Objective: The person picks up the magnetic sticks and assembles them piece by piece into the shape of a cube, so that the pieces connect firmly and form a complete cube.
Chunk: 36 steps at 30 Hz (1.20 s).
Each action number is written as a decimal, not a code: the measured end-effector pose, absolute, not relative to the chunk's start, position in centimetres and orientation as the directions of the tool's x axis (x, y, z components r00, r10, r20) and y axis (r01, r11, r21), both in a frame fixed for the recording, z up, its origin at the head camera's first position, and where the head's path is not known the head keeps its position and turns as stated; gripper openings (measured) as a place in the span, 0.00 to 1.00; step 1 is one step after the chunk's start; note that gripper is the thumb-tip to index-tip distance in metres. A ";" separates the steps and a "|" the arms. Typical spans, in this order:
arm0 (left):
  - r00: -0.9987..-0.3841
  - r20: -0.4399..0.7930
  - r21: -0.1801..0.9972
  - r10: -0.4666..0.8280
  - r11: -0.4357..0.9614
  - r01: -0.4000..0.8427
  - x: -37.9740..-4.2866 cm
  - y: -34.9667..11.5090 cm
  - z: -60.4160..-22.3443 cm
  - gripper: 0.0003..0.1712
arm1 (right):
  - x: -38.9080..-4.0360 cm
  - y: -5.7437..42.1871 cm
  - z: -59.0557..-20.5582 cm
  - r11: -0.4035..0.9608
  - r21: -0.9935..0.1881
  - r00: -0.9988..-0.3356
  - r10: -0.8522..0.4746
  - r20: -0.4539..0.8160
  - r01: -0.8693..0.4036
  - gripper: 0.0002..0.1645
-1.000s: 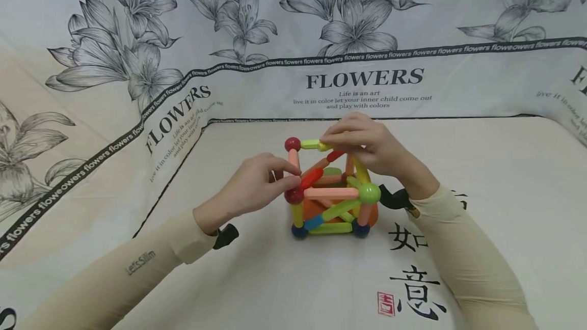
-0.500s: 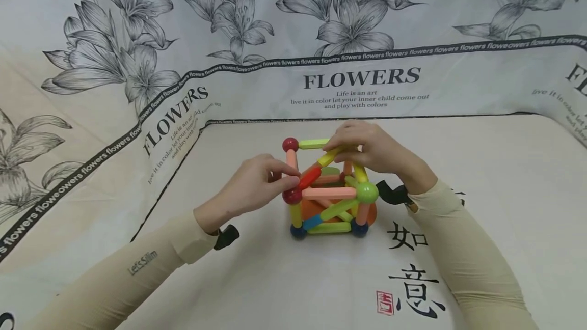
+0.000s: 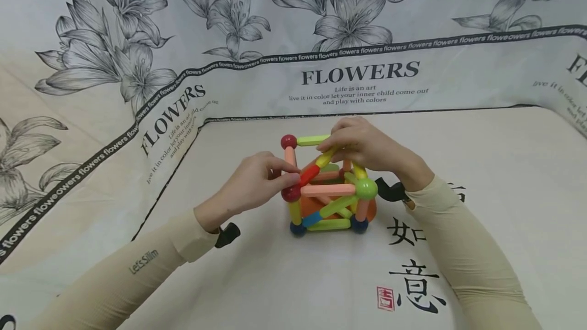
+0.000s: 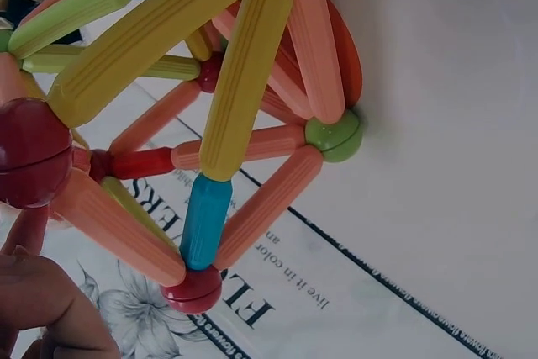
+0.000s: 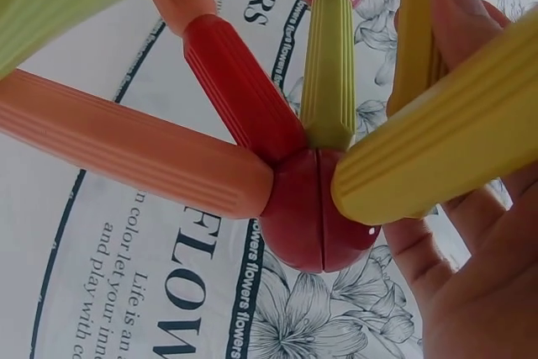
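A frame of magnetic sticks and balls (image 3: 327, 191) stands in the middle of the table in the head view. My left hand (image 3: 257, 185) pinches a red stick (image 3: 309, 174) beside the near left red ball (image 3: 291, 193). In the left wrist view my left fingers (image 4: 50, 296) are by a red ball (image 4: 32, 155). My right hand (image 3: 369, 146) holds a yellow stick (image 3: 326, 158) over the frame's top, its lower end at the red stick. The right wrist view shows the right thumb (image 5: 462, 18) against this yellow stick (image 5: 420, 31). The right fingers partly hide the far right corner.
Dark blue balls (image 3: 359, 225) support the frame's near bottom corners, and a green ball (image 3: 366, 189) forms the near right top corner. An orange piece (image 3: 312, 205) lies inside. Flower-printed cloth (image 3: 357, 85) rises behind the pale tabletop (image 3: 257, 279).
My right hand has come down slightly, and the yellow stick has swung from the far top edge to the upper end of the red stick. My left hand keeps its place.
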<state>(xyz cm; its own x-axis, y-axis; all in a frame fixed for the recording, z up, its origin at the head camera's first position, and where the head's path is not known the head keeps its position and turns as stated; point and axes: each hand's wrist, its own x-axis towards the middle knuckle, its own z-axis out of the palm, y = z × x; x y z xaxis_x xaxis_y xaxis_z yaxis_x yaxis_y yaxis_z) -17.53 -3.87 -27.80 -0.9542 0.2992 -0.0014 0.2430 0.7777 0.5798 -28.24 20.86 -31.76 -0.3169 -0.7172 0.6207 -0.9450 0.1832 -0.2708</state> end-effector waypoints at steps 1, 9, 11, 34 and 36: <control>-0.953 0.003 0.579 0.302 0.777 0.248 -17.6 -3.9 -27.7 0.13 | -28.2 20.9 -31.8 0.183 -0.274 -0.319 -0.718 0.619 -0.944 0.19; -0.929 0.077 0.449 0.362 0.819 0.356 -19.2 -1.2 -26.6 0.15 | -28.5 21.3 -32.1 0.153 -0.368 -0.360 -0.716 0.598 -0.917 0.18; -0.928 0.051 0.404 0.369 0.842 0.356 -19.8 -0.1 -26.3 0.16 | -28.6 21.4 -32.2 0.130 -0.401 -0.366 -0.715 0.596 -0.907 0.18; -0.967 -0.203 0.556 0.157 0.831 0.018 -21.8 1.7 -26.7 0.17 | -29.5 22.5 -32.5 0.047 -0.585 -0.436 -0.716 0.546 -0.810 0.20; -0.970 -0.199 0.569 0.138 0.822 0.000 -21.7 1.7 -26.7 0.15 | -29.5 23.1 -32.1 0.120 -0.588 -0.493 -0.692 0.528 -0.800 0.20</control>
<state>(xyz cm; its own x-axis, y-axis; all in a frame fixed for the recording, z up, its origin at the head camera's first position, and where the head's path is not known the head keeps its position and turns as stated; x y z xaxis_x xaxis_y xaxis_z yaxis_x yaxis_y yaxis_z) -21.75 1.67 -26.73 -0.9702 0.1379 -0.1992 -0.0001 0.8220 0.5695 -29.50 23.10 -32.07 -0.4927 -0.6917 0.5280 -0.7995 0.1203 -0.5884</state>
